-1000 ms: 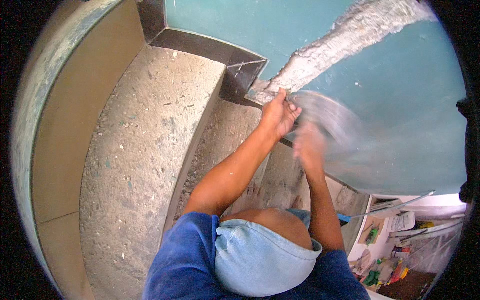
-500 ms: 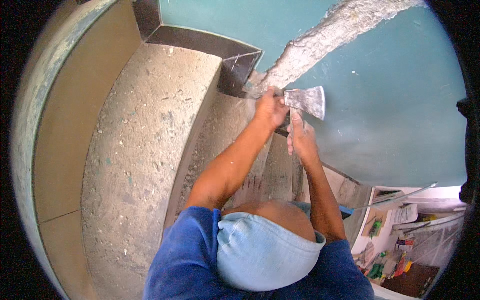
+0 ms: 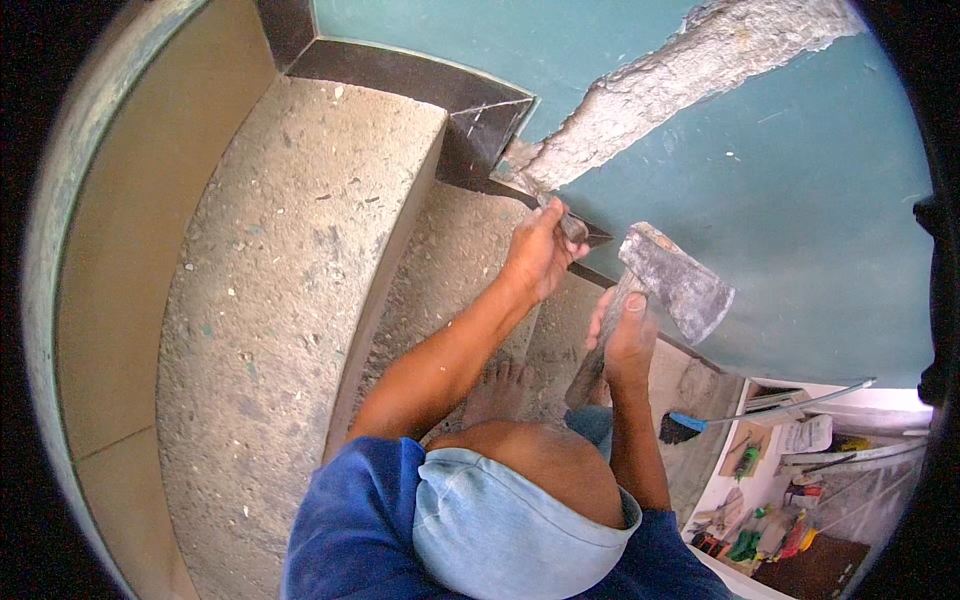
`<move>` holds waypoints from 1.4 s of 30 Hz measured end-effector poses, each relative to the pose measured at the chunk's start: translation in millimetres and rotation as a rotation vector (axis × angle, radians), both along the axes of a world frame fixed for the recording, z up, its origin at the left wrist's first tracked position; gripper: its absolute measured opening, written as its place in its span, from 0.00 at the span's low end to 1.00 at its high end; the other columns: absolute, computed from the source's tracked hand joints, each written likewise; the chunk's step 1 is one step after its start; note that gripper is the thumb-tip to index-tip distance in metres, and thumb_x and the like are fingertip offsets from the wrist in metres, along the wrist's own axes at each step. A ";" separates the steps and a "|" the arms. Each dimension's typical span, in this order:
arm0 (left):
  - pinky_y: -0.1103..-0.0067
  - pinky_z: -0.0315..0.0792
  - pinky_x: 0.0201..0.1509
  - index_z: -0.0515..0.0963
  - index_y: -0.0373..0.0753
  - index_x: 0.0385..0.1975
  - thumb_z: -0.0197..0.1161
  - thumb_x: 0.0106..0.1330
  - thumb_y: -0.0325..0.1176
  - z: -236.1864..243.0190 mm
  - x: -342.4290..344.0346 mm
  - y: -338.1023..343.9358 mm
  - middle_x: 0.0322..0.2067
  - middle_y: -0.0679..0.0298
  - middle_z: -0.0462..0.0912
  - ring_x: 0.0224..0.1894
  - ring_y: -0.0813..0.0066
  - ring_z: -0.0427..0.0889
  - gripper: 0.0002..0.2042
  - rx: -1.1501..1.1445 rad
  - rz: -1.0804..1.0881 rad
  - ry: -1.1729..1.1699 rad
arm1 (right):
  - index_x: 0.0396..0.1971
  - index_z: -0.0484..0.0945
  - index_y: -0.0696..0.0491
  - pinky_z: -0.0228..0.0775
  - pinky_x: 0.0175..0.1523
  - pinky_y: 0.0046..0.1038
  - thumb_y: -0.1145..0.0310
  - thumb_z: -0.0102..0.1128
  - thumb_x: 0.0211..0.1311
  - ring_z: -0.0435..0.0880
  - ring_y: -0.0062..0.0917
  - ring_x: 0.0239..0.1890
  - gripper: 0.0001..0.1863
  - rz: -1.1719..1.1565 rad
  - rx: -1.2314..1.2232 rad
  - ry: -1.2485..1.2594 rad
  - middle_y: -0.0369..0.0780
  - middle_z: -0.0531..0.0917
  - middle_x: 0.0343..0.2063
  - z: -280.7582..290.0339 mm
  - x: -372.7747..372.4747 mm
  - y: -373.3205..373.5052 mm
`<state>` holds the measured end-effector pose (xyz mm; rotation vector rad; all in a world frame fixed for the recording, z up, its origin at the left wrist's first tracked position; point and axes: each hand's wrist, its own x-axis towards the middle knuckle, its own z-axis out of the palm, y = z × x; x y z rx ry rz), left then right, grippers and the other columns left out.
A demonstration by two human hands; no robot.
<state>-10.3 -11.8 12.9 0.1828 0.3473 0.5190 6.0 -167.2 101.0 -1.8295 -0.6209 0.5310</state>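
Note:
My left hand [image 3: 540,255] is closed around a short metal chisel [image 3: 572,224], pointed at the lower end of a rough, chipped channel [image 3: 690,70] cut diagonally in the teal wall [image 3: 810,220]; whether the tip touches is hard to tell. My right hand [image 3: 625,345] grips the wooden handle of an axe, its grey, dusty head [image 3: 678,282] raised off the chisel, to the right of it. Behind my left hand are dark skirting tiles [image 3: 400,80] along the wall's foot.
Dusty concrete steps [image 3: 270,300] with debris curve beside a tan tiled side [image 3: 120,300]. A bare foot [image 3: 505,375] rests on a step. A blue broom [image 3: 688,425] leans at the right. Beyond, a lower area holds scattered tools [image 3: 760,530] and bags.
The axe head was blurred in motion, then against the chisel's end; it has now moved right and down, away from it. My left hand has shifted slightly downward with the chisel.

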 end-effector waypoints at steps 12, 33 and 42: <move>0.70 0.75 0.36 0.73 0.42 0.45 0.54 0.78 0.45 0.2 -0.2 10.0 0.29 0.60 0.80 0.25 0.73 0.75 0.13 -0.171 -0.025 -0.113 | 0.34 0.75 0.58 0.69 0.23 0.29 0.33 0.49 0.69 0.76 0.26 0.18 0.36 0.100 -0.063 -0.491 0.41 0.77 0.17 -51.1 4.5 -12.7; 0.72 0.70 0.38 0.77 0.43 0.41 0.57 0.76 0.44 -0.2 0.7 14.9 0.30 0.67 0.78 0.33 0.74 0.79 0.11 -0.191 0.006 -0.007 | 0.33 0.74 0.59 0.72 0.27 0.30 0.45 0.46 0.75 0.77 0.25 0.21 0.28 0.088 0.286 -0.236 0.40 0.78 0.21 -46.4 4.8 -20.7; 0.72 0.73 0.35 0.77 0.41 0.40 0.56 0.77 0.42 -4.6 11.6 13.5 0.29 0.64 0.79 0.28 0.74 0.76 0.11 -0.138 0.062 -0.071 | 0.30 0.74 0.57 0.66 0.22 0.28 0.46 0.42 0.78 0.73 0.23 0.15 0.28 0.025 -0.020 0.034 0.37 0.75 0.16 -58.7 10.4 2.2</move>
